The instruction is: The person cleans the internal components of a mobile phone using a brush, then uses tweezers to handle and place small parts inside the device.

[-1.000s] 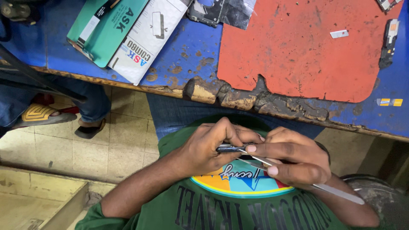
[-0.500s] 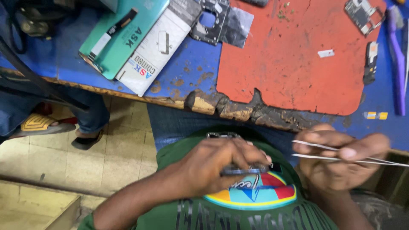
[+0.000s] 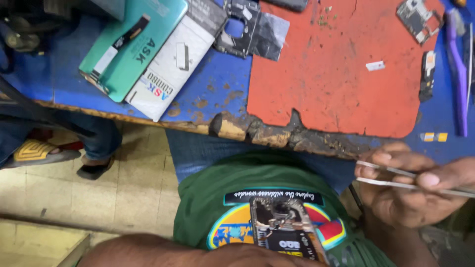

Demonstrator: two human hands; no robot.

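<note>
My left hand (image 3: 247,258) is at the bottom edge, only partly in view, holding an opened phone (image 3: 284,228) against my green printed shirt (image 3: 222,193). The phone's bare circuit board and camera part face up. My right hand (image 3: 413,190) is off to the right, below the table edge, pinching thin metal tweezers (image 3: 396,178) whose tips point left. The tweezer tips are apart from the phone and carry nothing that I can make out.
A blue table (image 3: 208,94) with a chipped front edge carries a red mat (image 3: 326,69), a teal box (image 3: 133,44), a white box (image 3: 173,64), phone frame parts (image 3: 247,34), a small board (image 3: 418,20) and a purple tool (image 3: 457,69). Another person's sandalled foot (image 3: 34,153) is on the tiled floor at left.
The two hands have drawn apart. My right hand has moved right with the tweezers, and my left hand has dropped lower, so the phone's open back now shows.
</note>
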